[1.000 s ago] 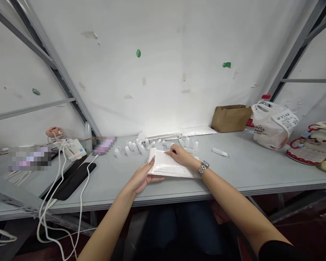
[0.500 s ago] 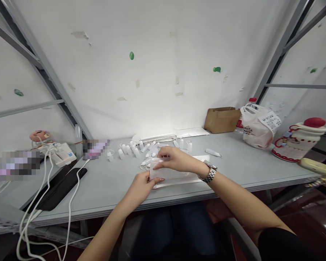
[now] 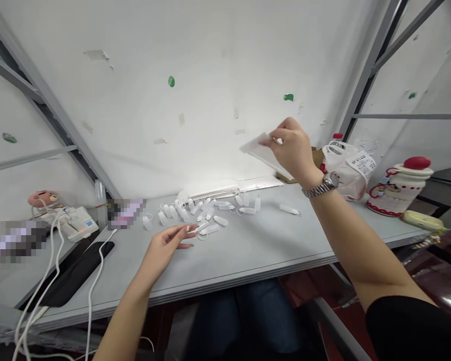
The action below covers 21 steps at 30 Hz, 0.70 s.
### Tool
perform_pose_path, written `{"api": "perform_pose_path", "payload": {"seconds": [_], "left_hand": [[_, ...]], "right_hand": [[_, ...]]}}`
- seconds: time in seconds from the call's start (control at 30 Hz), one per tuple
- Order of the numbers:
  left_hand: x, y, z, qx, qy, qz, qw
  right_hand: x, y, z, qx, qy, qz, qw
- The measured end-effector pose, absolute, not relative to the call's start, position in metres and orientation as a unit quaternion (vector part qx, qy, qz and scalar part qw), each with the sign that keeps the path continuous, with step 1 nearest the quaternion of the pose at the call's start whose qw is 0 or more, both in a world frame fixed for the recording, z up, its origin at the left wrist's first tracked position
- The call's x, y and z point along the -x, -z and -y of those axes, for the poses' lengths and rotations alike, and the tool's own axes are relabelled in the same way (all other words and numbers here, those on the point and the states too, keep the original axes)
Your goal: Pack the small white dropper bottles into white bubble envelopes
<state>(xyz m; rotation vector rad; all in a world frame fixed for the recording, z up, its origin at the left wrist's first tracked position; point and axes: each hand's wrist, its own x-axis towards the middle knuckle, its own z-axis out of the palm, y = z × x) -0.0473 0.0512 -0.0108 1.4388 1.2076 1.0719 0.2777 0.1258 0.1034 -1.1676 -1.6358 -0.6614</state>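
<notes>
My right hand (image 3: 291, 148), a metal-band watch at its wrist, is raised above the table and pinches a flat translucent plastic bag (image 3: 261, 150). Down at the table's front left of centre, my left hand (image 3: 169, 243) has its fingers apart and holds nothing. Just beyond its fingertips lies a cluster of small white squeeze bottles (image 3: 212, 229) with looped caps; some stand upright at the cluster's left and others lie on their sides. One separate bottle (image 3: 288, 208) lies farther right on the grey table (image 3: 263, 250).
White flat packaging (image 3: 214, 192) lies along the wall. At the right are a plastic carrier bag (image 3: 351, 173), a white and red flask (image 3: 402, 188) and a yellow case (image 3: 423, 219). A black pouch (image 3: 78, 273), cables and a phone (image 3: 128, 213) are at the left.
My right hand has lifted the plastic bag up and to the right, off the table. My left hand has let go of it and moved left. The view has shifted slightly.
</notes>
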Motion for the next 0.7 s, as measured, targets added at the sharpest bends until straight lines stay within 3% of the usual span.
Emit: {"api": "perform_pose_path", "payload": {"seconds": [0.1, 0.23, 0.43, 0.7], "left_hand": [[0.055, 0.008, -0.052, -0.585, -0.453, -0.497, 0.453], [0.058, 0.007, -0.053, -0.576, -0.464, -0.503, 0.447], [0.058, 0.004, -0.053, -0.566, -0.471, -0.505, 0.45], [0.056, 0.007, -0.056, -0.573, -0.459, -0.503, 0.456]], "right_hand": [[-0.286, -0.089, -0.162, 0.512, 0.319, 0.637, 0.48], [-0.284, -0.054, -0.199, 0.544, 0.324, 0.715, 0.297], [-0.287, -0.011, -0.23, 0.474, 0.271, 0.828, 0.133], [-0.294, 0.04, -0.245, 0.522, 0.206, 0.828, 0.017]]}}
